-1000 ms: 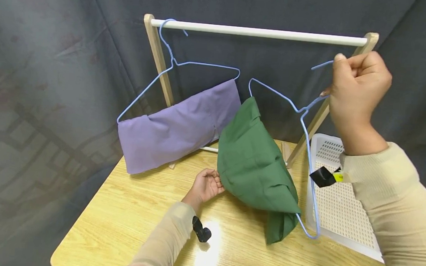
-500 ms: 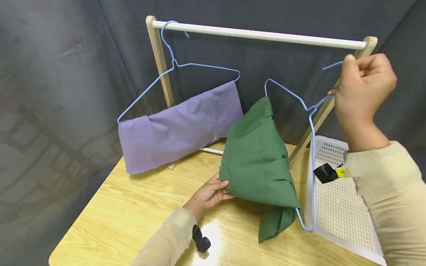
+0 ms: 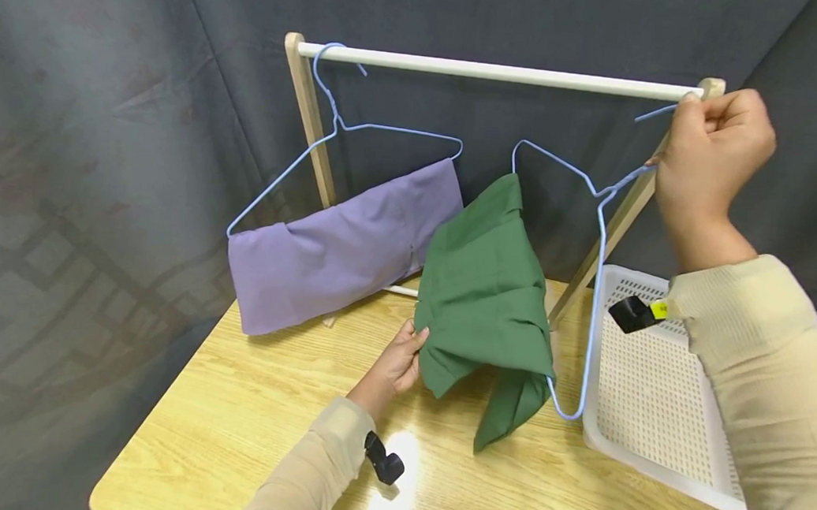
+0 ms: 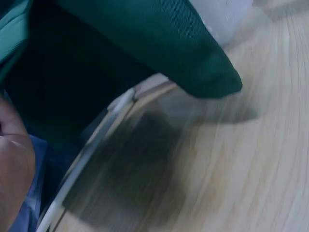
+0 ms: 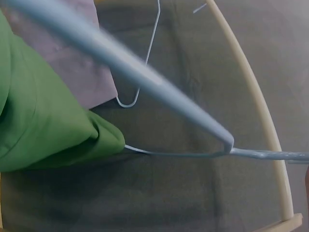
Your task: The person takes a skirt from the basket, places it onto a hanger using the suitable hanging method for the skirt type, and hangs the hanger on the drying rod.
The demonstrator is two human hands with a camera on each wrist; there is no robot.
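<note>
My right hand point(image 3: 717, 162), raised at the right end of the rack, grips a blue wire hanger point(image 3: 601, 221) around its hook; the hook's tip pokes out left of the thumb. A green cloth point(image 3: 484, 292) is draped over the hanger's lower bar, bunched and tilted, with a loose flap hanging above the table. Its left edge is pinched by my left hand point(image 3: 396, 357), thumb in front and the other fingers partly hidden. In the left wrist view, the cloth's corner point(image 4: 212, 79) hangs over the tabletop. The right wrist view shows the hanger wire point(image 5: 145, 72) up close.
A wooden rack with a white rail point(image 3: 499, 72) stands at the back. On its left end hangs another blue hanger point(image 3: 282, 175) carrying a folded purple cloth point(image 3: 345, 250). A white perforated basket point(image 3: 654, 399) stands at the right on the wooden table point(image 3: 226, 424).
My right hand has moved up and right with the hanger, closer to the rail's right end. The left hand has come up to the green cloth's edge and taken hold; the cloth's lower part has swung left.
</note>
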